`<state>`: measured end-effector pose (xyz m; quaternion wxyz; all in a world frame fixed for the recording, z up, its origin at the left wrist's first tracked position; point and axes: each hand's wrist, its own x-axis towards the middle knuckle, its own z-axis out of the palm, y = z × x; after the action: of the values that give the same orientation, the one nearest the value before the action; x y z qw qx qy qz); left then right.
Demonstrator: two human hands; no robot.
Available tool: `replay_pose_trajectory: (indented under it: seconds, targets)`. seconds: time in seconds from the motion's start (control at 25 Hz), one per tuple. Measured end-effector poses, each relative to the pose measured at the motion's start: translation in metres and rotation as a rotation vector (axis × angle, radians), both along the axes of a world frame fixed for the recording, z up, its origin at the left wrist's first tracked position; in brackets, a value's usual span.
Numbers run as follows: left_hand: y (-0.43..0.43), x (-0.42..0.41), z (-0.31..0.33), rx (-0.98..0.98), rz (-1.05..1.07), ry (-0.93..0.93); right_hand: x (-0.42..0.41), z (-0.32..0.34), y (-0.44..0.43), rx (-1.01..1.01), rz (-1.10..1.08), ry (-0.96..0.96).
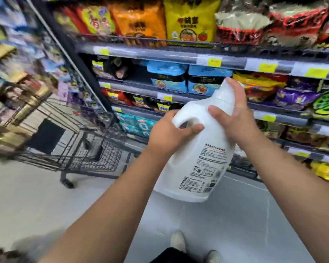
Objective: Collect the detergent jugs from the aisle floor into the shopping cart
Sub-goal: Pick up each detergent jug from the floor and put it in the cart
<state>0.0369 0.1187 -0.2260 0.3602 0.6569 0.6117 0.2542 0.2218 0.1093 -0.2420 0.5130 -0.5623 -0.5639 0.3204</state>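
Note:
I hold a white detergent jug (196, 158) in the air in front of me, upright and slightly tilted, its printed back label facing me. My left hand (169, 133) grips its handle, fingers through the opening. My right hand (234, 118) wraps the neck and shoulder just below the white cap. The black wire shopping cart (68, 137) stands to the left of the jug, apart from it, with a dark item lying in its basket. No other jug shows on the floor.
Shelves (217, 61) packed with snack and noodle bags run along the right and straight ahead. More blurred shelving is at the far left. Pale floor (36, 202) spreads below, with my shoes (178, 242) at the bottom.

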Motion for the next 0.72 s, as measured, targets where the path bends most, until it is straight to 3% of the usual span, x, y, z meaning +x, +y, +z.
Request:
replay_pose_trajectory:
  seconds: [0.36,0.72]
  targets:
    - [-0.037,-0.197,0.002,0.098,0.407,-0.030,-0.211,0.005,0.043,0.036,0.370,-0.004]
    - [0.028,-0.390,-0.002,0.132,0.397,-0.030,-0.406,-0.006,0.128,0.033,0.391,0.011]
